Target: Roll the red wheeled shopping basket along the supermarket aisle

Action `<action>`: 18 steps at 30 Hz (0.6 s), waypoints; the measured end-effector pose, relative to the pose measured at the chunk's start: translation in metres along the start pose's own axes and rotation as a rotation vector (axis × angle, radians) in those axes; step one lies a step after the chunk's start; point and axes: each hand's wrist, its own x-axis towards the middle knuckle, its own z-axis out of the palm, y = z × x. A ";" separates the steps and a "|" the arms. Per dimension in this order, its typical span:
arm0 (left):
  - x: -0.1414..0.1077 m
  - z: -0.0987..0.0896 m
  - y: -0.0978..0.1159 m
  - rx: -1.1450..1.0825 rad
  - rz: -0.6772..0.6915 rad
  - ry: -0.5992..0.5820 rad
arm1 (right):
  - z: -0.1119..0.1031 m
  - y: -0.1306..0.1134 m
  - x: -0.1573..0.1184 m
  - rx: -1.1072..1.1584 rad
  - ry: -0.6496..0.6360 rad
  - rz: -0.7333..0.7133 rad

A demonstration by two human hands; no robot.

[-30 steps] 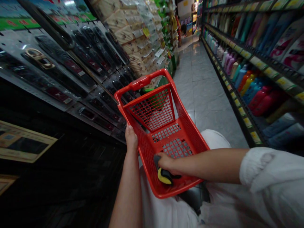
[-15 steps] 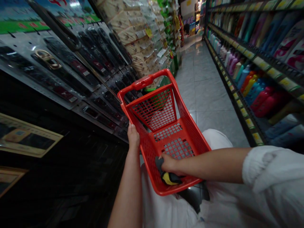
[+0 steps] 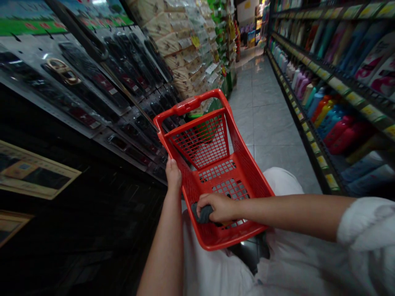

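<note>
A red plastic shopping basket (image 3: 216, 242) with a long pull handle (image 3: 148, 113) stands tilted in front of my knees. My left hand (image 3: 173, 174) is closed round its left rim, the thumb on the outer side. Inside the basket, my right hand (image 3: 217, 207) is closed on a bunched dark grey cloth (image 3: 203, 213), pressed against the inner left wall. The fingertips curl over the cloth, and part of it is hidden under the palm. Square holes show in the basket floor beside the hand.
Packaged belts (image 3: 61, 72) hang on a rack at the left. Beyond it rise stacked tissue packs (image 3: 179, 45). Shelves of coloured bottles (image 3: 328, 117) line the right side. A grey tiled aisle (image 3: 262, 119) runs between them.
My right hand has moved a little to the left along the basket wall with the grey cloth. The cloth's yellow part no longer shows. My left hand keeps its place on the rim.
</note>
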 end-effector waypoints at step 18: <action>0.000 0.001 -0.001 -0.003 0.030 -0.023 | -0.001 -0.003 0.011 -0.073 -0.528 0.492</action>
